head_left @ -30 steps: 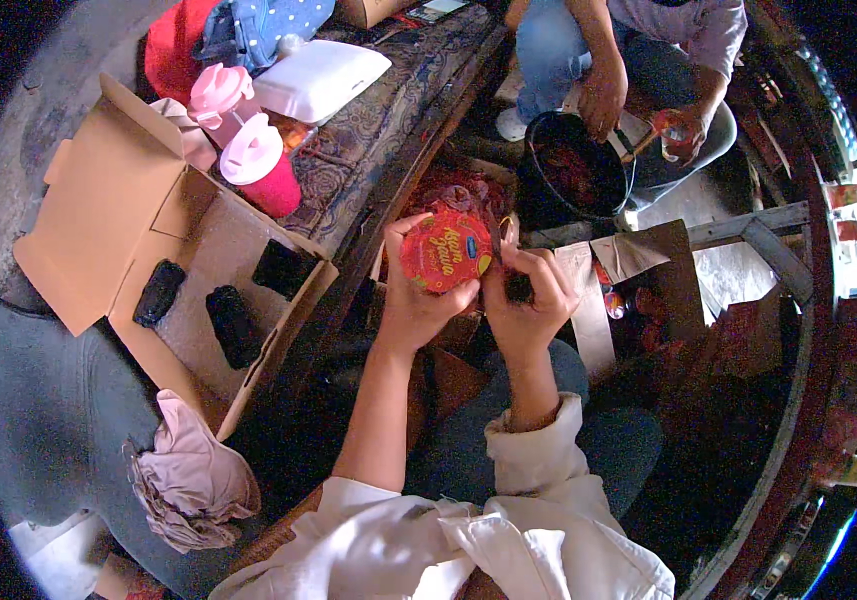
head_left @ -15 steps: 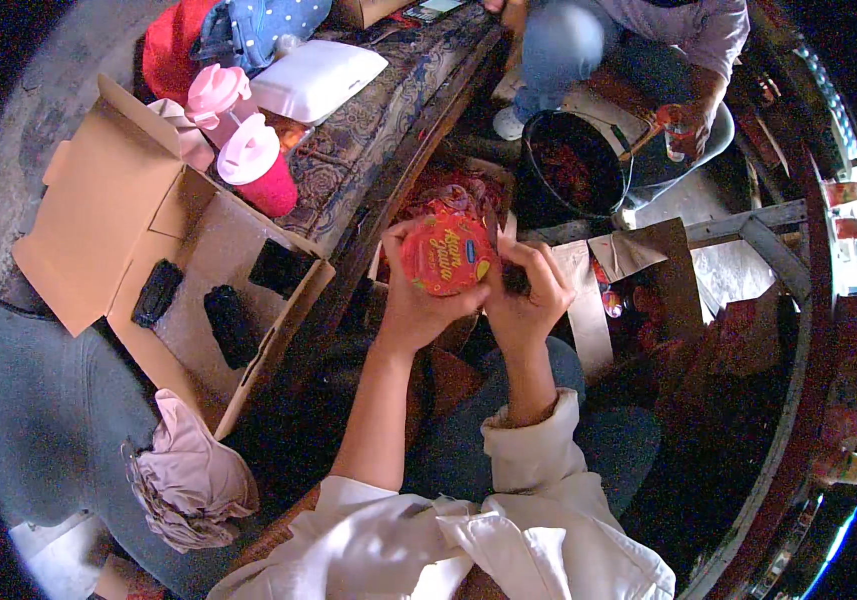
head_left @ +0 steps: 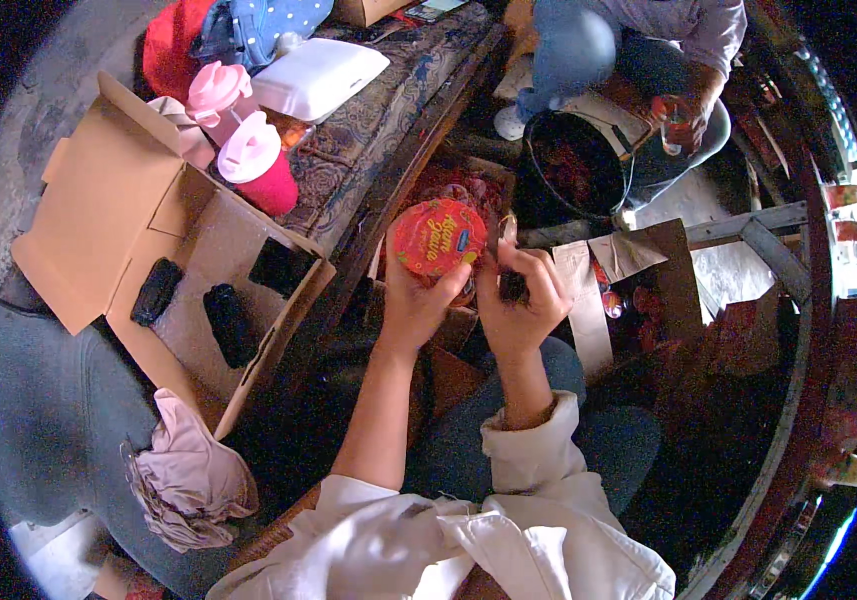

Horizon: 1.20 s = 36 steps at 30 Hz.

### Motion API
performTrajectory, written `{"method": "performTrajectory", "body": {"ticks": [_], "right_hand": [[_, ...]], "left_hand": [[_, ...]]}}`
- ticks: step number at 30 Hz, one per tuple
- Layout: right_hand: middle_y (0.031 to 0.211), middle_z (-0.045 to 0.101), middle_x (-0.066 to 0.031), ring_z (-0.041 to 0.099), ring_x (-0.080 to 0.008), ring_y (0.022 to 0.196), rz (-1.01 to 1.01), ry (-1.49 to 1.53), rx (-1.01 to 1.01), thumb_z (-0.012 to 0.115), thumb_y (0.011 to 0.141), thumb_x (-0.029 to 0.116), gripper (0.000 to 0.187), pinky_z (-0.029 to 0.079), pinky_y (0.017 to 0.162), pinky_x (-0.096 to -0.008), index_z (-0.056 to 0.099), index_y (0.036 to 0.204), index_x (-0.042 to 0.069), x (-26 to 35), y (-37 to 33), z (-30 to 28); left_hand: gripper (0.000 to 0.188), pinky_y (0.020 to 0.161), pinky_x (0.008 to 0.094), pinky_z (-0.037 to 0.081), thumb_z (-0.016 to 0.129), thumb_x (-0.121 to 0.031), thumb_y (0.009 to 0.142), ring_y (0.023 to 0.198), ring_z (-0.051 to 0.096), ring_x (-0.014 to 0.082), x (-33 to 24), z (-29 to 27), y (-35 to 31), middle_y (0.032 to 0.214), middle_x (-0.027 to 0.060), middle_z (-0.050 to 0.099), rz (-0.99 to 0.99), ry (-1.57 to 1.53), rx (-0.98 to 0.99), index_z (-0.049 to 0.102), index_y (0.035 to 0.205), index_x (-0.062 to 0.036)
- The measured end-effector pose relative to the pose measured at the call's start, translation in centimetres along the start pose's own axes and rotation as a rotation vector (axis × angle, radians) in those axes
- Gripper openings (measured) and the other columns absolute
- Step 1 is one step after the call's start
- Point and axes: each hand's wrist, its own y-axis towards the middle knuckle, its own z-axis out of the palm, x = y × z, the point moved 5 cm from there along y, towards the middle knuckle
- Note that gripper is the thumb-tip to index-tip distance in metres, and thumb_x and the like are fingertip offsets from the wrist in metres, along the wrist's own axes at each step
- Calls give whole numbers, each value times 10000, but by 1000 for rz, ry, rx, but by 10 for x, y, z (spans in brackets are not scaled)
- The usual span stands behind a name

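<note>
My left hand [head_left: 417, 310] is wrapped round a small round tub with a red printed lid [head_left: 439, 238], its thumb lying along the lid's lower edge. Just to the right of it, my right hand [head_left: 524, 305] is closed, with the fingers curled and the thumb against them. A thin pale glint shows by its raised fingertip; I cannot make out what is pinched there. Below and beyond the tub lies an open box of red packaging [head_left: 464, 185], partly covered by the tub.
On the left stands an open cardboard box [head_left: 99, 220] with black bundles inside. Pink-lidded tumblers [head_left: 249, 150] and a white foam container [head_left: 319, 78] rest on a patterned bench. Across from me, a person's hand [head_left: 699, 110] holds a clear cup by a black bucket [head_left: 574, 165].
The tub has tilted and moved slightly up and left, away from my right hand, whose fingers have curled in. The other person's cup has shifted slightly.
</note>
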Motion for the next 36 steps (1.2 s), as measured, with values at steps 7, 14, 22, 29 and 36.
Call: {"method": "performTrajectory", "body": {"ticks": [7,14,22,29,36], "right_hand": [[684,599,-85,598,-197,603,-38,-50,-5,632,593,-66,270,489,565,-273,652,832,57,0,-3,3],[640,565,-67,567,-199,561,-86,-106,5,632,593,-58,269,476,540,-276,654,835,57,0,-2,6],[720,619,-91,625,-212,657,62,12,41,630,602,-68,226,494,596,-264,640,802,38,-8,3,3],[727,624,-94,629,-205,655,0,8,56,630,598,-70,226,498,592,-267,639,798,34,-3,1,0],[718,618,-84,618,-205,633,-6,-6,33,619,595,-68,253,499,577,-277,651,812,56,-1,0,2]], "left_hand": [[651,862,303,446,669,1,674,1026,508,168,-2,1,0,1120,96,483,30,62,4,297,1208,-36],[657,879,306,430,689,-39,663,1023,506,166,-3,2,0,1112,95,485,89,118,28,308,1198,-30],[627,924,316,390,646,-53,668,1052,484,176,-6,0,1,1122,94,476,127,182,36,320,1203,-22],[621,932,320,384,643,-49,665,1053,479,175,-2,-3,1,1131,95,465,18,36,15,327,1199,-22],[628,911,309,402,652,-17,647,1044,486,175,-6,-1,1,1119,90,465,95,181,20,336,1189,-34]]}}
